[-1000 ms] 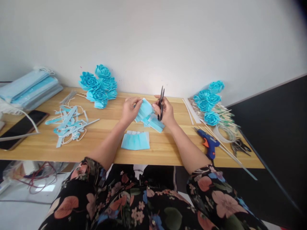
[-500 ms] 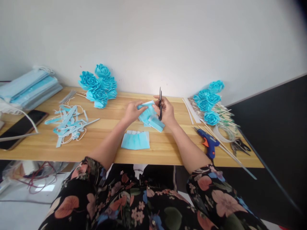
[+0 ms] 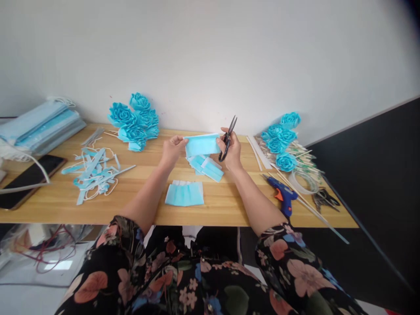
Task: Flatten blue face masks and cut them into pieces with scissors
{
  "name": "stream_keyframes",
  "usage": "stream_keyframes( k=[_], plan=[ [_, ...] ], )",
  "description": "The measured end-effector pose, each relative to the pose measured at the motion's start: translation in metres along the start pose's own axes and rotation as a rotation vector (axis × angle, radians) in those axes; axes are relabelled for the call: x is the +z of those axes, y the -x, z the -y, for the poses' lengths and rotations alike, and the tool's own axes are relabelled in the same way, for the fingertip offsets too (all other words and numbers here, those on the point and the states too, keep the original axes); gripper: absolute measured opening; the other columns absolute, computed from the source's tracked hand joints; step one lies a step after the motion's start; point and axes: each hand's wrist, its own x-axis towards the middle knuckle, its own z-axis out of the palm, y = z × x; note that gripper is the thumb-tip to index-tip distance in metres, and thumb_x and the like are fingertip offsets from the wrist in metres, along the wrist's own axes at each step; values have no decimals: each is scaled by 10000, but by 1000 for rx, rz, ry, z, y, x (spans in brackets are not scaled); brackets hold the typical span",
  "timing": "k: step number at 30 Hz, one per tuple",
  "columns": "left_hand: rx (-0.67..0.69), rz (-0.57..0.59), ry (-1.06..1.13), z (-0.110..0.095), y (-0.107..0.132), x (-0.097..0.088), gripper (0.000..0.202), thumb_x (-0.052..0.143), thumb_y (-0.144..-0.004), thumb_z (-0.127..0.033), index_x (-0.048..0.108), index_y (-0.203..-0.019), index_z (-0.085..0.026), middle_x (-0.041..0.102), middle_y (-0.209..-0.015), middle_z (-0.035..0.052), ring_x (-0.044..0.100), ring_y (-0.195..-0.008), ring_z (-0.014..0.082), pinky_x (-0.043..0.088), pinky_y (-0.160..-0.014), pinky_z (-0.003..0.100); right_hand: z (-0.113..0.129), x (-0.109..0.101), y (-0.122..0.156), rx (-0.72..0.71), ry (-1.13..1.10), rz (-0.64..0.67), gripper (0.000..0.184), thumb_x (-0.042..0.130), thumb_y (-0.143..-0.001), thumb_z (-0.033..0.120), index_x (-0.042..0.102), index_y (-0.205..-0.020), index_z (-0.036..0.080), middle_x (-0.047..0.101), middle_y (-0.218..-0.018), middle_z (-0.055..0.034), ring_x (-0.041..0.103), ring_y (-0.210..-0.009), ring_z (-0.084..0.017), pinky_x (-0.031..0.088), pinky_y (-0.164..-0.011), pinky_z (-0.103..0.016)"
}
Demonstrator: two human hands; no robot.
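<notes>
My left hand [image 3: 173,149] pinches the left edge of a light blue face mask piece [image 3: 202,145], which is stretched flat above the table. The piece's right edge is pinched by my right hand [image 3: 232,148], which also keeps hold of a pair of black-handled scissors [image 3: 227,138] with the blades pointing up. Below the held piece lies a small heap of cut mask pieces [image 3: 210,169]. Closer to me, one pleated blue mask piece [image 3: 184,194] with a white edge rests on the wood.
Blue mask-fabric roses [image 3: 133,120] stand at the back left, more roses [image 3: 280,135] at the right. Cut strips and ear loops [image 3: 95,170], a phone [image 3: 31,179] and stacked masks [image 3: 42,124] occupy the left. A blue glue gun [image 3: 285,194] and pliers [image 3: 324,200] lie right.
My hands have moved apart, pulling the mask piece from bunched to flat. The scissors in my right hand have tilted to the right.
</notes>
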Motion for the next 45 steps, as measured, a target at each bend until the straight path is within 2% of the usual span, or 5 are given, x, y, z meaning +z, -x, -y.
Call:
stream_keyframes(
  k=[10,19,29,38,45],
  plan=[
    [89,-19,-24,6,-4,0,109,696,-667,-197,615,-732,-165,564,-647,-29,503,-631,98,390,-612,213,-6,0,-2,-44,37,22,394,695,-793,458,606,-1134,283,576,-770,38,531,-632,-85,449,-583,-209],
    [77,23,-16,6,-3,-1,315,726,-654,-239,724,-955,-144,602,-707,-12,527,-667,111,406,-652,235,1,0,0,-50,59,-5,363,692,-794,460,607,-1089,267,536,-712,49,496,-604,-86,425,-577,-216],
    [59,-29,48,5,-1,0,223,758,-624,-324,697,-713,-128,651,-695,2,531,-666,106,419,-666,231,1,-1,-1,-48,12,8,367,702,-785,421,599,-1100,262,540,-724,52,475,-580,-72,415,-542,-200],
    [54,-33,44,3,1,1,174,739,-667,-281,664,-705,-129,635,-676,-9,535,-638,85,425,-645,210,4,-1,0,-39,8,9,338,689,-795,403,598,-1094,274,552,-730,49,473,-566,-66,412,-515,-187],
    [-13,-44,5,-1,2,2,136,698,-715,-254,646,-730,-129,575,-606,-31,452,-457,60,369,-422,197,3,1,-1,2,-54,16,344,690,-780,356,596,-1098,264,526,-698,71,438,-482,-43,378,-445,-176]
  ],
)
